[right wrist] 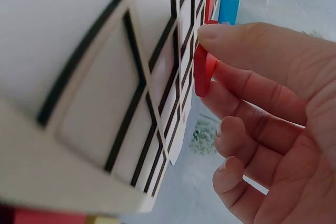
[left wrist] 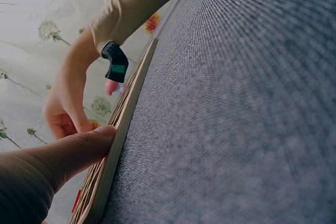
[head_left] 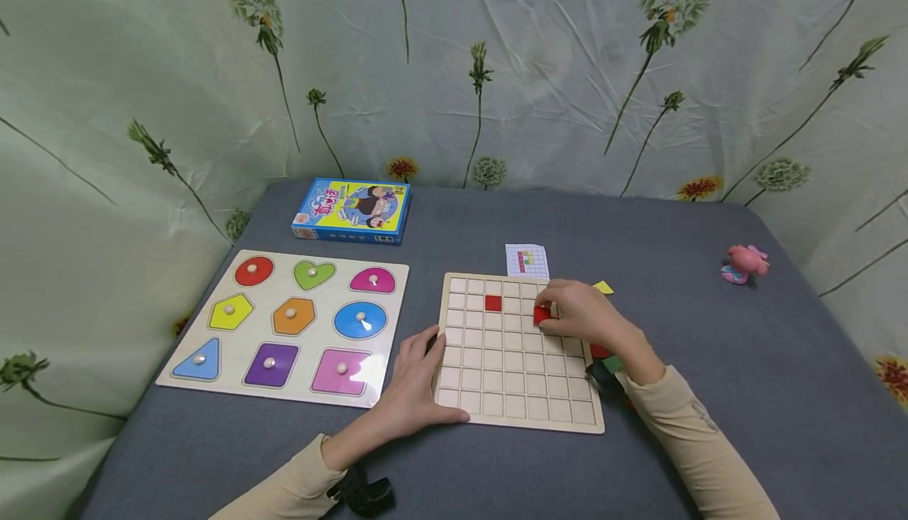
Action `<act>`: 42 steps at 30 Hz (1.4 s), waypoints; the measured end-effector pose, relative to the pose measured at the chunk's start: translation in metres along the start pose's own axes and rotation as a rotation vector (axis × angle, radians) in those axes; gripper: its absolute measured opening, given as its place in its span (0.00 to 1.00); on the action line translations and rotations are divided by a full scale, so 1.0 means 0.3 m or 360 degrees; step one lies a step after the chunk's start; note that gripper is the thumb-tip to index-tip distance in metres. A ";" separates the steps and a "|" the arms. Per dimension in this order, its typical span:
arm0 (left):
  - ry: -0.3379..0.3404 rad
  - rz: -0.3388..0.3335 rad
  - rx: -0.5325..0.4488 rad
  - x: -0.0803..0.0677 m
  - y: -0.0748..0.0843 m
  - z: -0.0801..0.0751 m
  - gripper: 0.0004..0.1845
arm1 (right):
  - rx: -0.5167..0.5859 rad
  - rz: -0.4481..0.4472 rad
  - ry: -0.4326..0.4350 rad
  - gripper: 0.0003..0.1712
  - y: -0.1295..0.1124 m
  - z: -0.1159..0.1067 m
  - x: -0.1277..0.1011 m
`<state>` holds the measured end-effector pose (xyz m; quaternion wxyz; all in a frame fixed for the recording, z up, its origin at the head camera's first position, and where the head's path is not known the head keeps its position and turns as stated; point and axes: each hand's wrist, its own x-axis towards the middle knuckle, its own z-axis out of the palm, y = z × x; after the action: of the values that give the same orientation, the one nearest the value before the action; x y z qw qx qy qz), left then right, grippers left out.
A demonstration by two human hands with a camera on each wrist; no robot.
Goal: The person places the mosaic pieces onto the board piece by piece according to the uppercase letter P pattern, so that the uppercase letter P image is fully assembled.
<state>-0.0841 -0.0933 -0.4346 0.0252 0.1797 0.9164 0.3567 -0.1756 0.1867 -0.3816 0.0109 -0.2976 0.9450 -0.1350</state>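
The right hand [head_left: 578,315] pinches a small flat red square tile [head_left: 541,315] between thumb and fingertips and holds it at the light wooden grid board [head_left: 521,417], over a cell in the upper right part of the grid, near the board's far right corner. In the right wrist view the tile [right wrist: 203,72] stands on edge, close against the board's face [right wrist: 100,103], with the thumb on top and a finger behind it. It looks thin, stiff and very light, with smooth faces, so a grip on its two opposite edges probably suits it best; a pinch on the flat faces would block it from dropping flush into a cell.

The left hand [head_left: 418,382] lies on the table at the board's near left edge, fingers straight and pressed against the rim, holding nothing; the left wrist view shows a fingertip [left wrist: 102,132] braced on the board's thin edge [left wrist: 113,156]. The board looks rigid and light enough to slide on the grey cloth-covered table [head_left: 745,362] without that brace.

Another red square tile [head_left: 493,303] already sits in a cell in the second row. A small printed pattern card [head_left: 527,260] lies just beyond the board's far edge, and a yellow piece [head_left: 604,287] off its far right corner. At the table's left side lies a wooden shape puzzle with knobbed coloured pieces [head_left: 287,323], with a blue and yellow box [head_left: 352,210] behind it and a pink toy figure [head_left: 743,262] towards the right edge.
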 end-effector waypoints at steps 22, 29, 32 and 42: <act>-0.0021 -0.0011 -0.0027 0.014 -0.002 -0.009 0.60 | 0.0024 -0.0177 -0.0107 0.06 -0.057 0.026 0.075; -0.0051 0.0005 0.0014 0.012 0.002 -0.009 0.59 | 0.0023 -0.0205 -0.0087 0.07 -0.074 0.034 0.098; -0.0092 -0.0001 0.0011 0.008 0.003 -0.011 0.60 | 0.0027 -0.0226 -0.0093 0.08 -0.081 0.042 0.106; -0.0131 -0.0004 0.0047 0.009 0.003 -0.011 0.61 | 0.0063 -0.0319 -0.0100 0.10 -0.092 0.061 0.128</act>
<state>-0.0868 -0.0939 -0.4315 0.0606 0.1934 0.9200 0.3355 -0.1897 0.1387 -0.3898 0.0328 -0.3946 0.9068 -0.1447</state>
